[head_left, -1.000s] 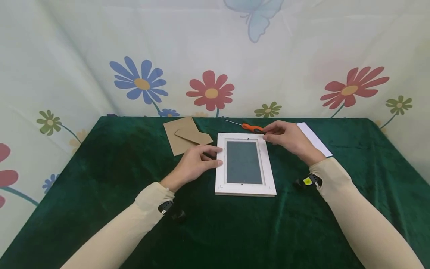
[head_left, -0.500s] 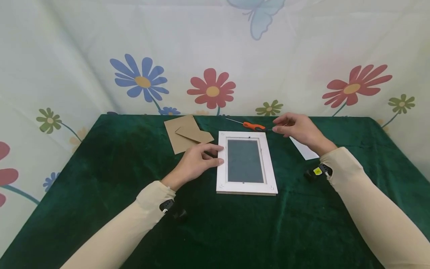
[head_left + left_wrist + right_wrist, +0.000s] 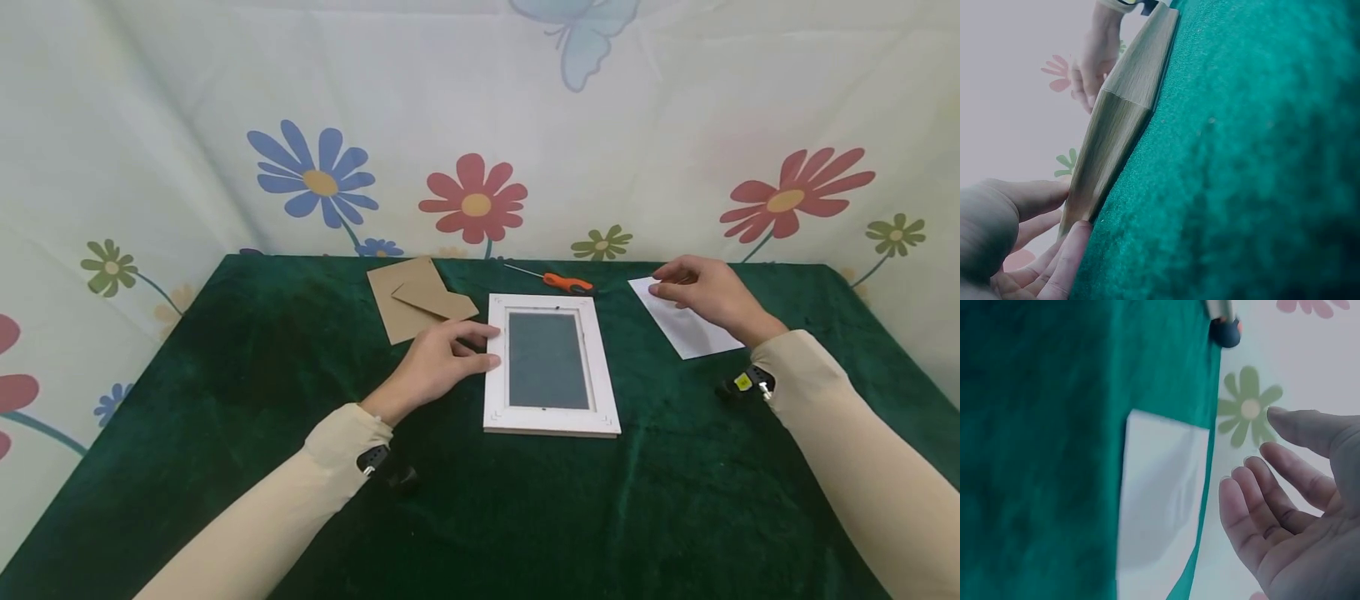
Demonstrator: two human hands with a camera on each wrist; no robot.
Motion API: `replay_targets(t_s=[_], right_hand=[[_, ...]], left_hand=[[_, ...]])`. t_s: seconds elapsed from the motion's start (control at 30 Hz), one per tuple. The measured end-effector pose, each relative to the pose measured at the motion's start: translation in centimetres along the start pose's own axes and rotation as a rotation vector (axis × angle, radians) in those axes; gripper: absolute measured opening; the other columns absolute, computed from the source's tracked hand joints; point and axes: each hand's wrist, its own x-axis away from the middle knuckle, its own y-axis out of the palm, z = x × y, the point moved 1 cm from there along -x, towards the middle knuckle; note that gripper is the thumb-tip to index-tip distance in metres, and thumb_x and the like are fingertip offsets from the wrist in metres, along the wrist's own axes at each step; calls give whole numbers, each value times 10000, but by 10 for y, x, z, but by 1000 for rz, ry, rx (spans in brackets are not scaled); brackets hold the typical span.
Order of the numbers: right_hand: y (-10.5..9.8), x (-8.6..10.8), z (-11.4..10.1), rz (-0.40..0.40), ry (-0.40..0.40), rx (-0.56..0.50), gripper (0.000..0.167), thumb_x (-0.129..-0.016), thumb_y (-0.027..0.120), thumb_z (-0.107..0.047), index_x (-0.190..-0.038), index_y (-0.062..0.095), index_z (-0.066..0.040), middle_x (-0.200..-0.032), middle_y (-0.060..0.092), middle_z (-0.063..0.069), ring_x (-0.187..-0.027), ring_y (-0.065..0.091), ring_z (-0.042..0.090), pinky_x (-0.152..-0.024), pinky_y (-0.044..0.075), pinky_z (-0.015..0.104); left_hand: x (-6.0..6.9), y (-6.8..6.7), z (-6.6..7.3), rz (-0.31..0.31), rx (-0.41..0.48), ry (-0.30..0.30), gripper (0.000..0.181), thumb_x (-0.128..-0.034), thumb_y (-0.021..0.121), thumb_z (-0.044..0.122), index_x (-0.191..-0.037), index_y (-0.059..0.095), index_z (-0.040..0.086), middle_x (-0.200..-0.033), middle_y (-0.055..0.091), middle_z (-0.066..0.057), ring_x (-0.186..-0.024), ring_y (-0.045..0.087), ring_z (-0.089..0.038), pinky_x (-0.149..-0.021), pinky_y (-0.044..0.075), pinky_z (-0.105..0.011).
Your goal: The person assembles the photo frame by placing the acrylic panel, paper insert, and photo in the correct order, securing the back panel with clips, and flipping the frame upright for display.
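Note:
A white picture frame (image 3: 551, 421) with a dark glass-like centre lies flat on the green cloth. My left hand (image 3: 435, 362) holds its left edge, thumb and fingertips on the rail; in the left wrist view, fingers (image 3: 1072, 250) touch its wood-coloured side. My right hand (image 3: 716, 300) hovers over a white sheet of paper (image 3: 690, 337) to the right. In the right wrist view, loosely curved fingers (image 3: 1254, 519) hang apart from the sheet and hold nothing.
An orange-handled screwdriver (image 3: 567, 283) lies behind the frame. At the back left are a square brown board (image 3: 390, 304) and a smaller brown piece (image 3: 435, 300) partly on it. A flowered white curtain (image 3: 660, 125) rises behind the cloth-covered table (image 3: 247, 400).
My right hand has moved right, from near the frame's upper right corner and the screwdriver to over the white sheet. My left hand has stayed on the frame's left edge.

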Motion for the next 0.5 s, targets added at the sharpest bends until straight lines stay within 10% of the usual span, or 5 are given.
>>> replay_targets(t_s=[0.5], right_hand=[[-17, 11, 38, 9, 81, 62, 623, -1044, 677, -401, -1444, 531, 53, -1387, 552, 333, -1187, 546, 478, -996, 518, 618]], left_hand=[[0, 1, -1, 3, -10, 2, 460, -963, 820, 208, -1401, 702, 132, -1251, 683, -99, -967, 702, -246, -844, 615, -365]])
